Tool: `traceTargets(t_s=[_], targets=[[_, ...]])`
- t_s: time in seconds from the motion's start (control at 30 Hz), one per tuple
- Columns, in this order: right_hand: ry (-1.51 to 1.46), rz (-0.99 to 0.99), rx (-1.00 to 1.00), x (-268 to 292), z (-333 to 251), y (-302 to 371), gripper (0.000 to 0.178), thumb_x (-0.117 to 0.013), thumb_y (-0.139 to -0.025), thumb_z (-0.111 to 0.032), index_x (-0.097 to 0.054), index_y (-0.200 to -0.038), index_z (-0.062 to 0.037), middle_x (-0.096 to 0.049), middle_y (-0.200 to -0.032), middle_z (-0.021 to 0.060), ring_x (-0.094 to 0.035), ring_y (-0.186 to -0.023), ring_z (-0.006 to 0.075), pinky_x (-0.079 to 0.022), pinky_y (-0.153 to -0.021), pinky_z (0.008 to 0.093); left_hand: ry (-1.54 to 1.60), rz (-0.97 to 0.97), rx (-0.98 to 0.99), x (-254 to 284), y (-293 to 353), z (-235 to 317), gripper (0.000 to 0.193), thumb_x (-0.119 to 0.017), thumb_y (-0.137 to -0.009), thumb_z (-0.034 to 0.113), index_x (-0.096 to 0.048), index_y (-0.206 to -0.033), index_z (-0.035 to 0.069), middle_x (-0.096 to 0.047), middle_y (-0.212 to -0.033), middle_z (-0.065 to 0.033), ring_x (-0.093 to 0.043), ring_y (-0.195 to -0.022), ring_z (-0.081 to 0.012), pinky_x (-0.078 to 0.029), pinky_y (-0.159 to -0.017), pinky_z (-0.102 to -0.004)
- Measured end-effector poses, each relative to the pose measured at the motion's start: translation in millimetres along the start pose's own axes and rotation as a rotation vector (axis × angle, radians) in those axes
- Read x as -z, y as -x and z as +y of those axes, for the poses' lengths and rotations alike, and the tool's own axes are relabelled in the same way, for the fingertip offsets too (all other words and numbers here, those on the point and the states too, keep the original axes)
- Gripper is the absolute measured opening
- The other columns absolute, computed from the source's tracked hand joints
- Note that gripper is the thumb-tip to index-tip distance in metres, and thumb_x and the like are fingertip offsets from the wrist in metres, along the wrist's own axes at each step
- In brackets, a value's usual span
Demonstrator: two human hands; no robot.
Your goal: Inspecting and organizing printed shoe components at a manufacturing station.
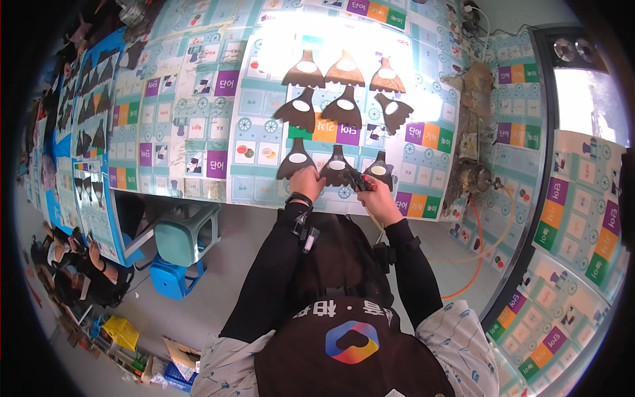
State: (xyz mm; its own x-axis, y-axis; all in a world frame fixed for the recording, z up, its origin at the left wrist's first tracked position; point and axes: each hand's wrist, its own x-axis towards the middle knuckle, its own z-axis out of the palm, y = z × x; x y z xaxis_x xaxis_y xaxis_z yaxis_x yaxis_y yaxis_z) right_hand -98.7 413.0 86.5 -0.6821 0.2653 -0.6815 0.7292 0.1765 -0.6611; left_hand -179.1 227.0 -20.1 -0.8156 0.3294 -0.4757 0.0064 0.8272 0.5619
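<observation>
Several dark brown, fan-shaped flat pieces with narrow necks and white oval patches lie in rows on the printed table covering. At the near edge, my left hand [306, 183] is closed, its fingertips at the lower left edge of the front middle piece [336, 165]. The front left piece [297, 158] lies just above that hand. My right hand [377, 199] grips a small black-and-red spray gun [358, 180], its tip close to the front middle piece. A pale hose runs down from below this hand. The front right piece [379, 170] is partly covered by the right hand.
A greenish stool [186, 233] and a blue stool [175, 276] stand left of me. Farther left, other people sit by a blue-edged table [111, 239]. An orange hose [479, 255] curves at right, below a rough, stained ledge [475, 126]. A yellow basket [121, 333] sits lower left.
</observation>
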Motion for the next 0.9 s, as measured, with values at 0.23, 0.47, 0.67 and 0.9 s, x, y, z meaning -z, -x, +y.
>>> traceTargets(t_s=[0.23,0.47,0.67,0.9], targets=[[0.058,0.008,0.049,3.8,7.4,-0.7,0.029,-0.059,-0.072,-0.004,-0.06,-0.1,0.0052,-0.061,-0.077,0.0207,-0.06,-0.07,0.0292,-0.047,-0.07,0.0346,0.002,0.015,-0.026,-0.2,1.1,0.6,0.023,-0.077,-0.071,0.028,-0.061,-0.071,0.011,-0.065,-0.073,-0.009,-0.064,-0.078,-0.0298,-0.049,-0.07,-0.0424],[0.027,0.063,0.064,8.4,15.5,-4.9,0.029,-0.058,-0.073,-0.004,-0.059,-0.1,0.0057,-0.062,-0.08,0.0216,-0.061,-0.074,0.0315,-0.047,-0.072,0.0357,0.008,0.004,-0.005,-0.8,0.3,1.1,0.025,-0.078,-0.071,0.027,-0.06,-0.07,0.009,-0.064,-0.071,-0.009,-0.063,-0.075,-0.0294,-0.049,-0.067,-0.0406],[0.03,0.124,0.003,10.1,21.2,2.0,0.031,-0.059,-0.073,-0.006,-0.059,-0.103,0.0038,-0.063,-0.081,0.0215,-0.061,-0.076,0.0343,-0.047,-0.072,0.036,0.014,0.025,-0.017,-2.5,0.5,-0.6,0.025,-0.077,-0.071,0.026,-0.06,-0.07,0.009,-0.064,-0.071,-0.009,-0.063,-0.073,-0.0296,-0.049,-0.066,-0.0403],[-0.018,0.011,0.062,-5.8,12.7,-2.3,0.029,-0.059,-0.074,-0.004,-0.059,-0.101,0.0042,-0.059,-0.076,0.013,-0.056,-0.068,0.0224,-0.044,-0.064,0.0313,0.011,0.002,0.008,-2.8,-1.1,1.4,0.024,-0.078,-0.07,0.027,-0.06,-0.07,0.011,-0.064,-0.071,-0.0079,-0.063,-0.075,-0.0299,-0.049,-0.068,-0.0422]])
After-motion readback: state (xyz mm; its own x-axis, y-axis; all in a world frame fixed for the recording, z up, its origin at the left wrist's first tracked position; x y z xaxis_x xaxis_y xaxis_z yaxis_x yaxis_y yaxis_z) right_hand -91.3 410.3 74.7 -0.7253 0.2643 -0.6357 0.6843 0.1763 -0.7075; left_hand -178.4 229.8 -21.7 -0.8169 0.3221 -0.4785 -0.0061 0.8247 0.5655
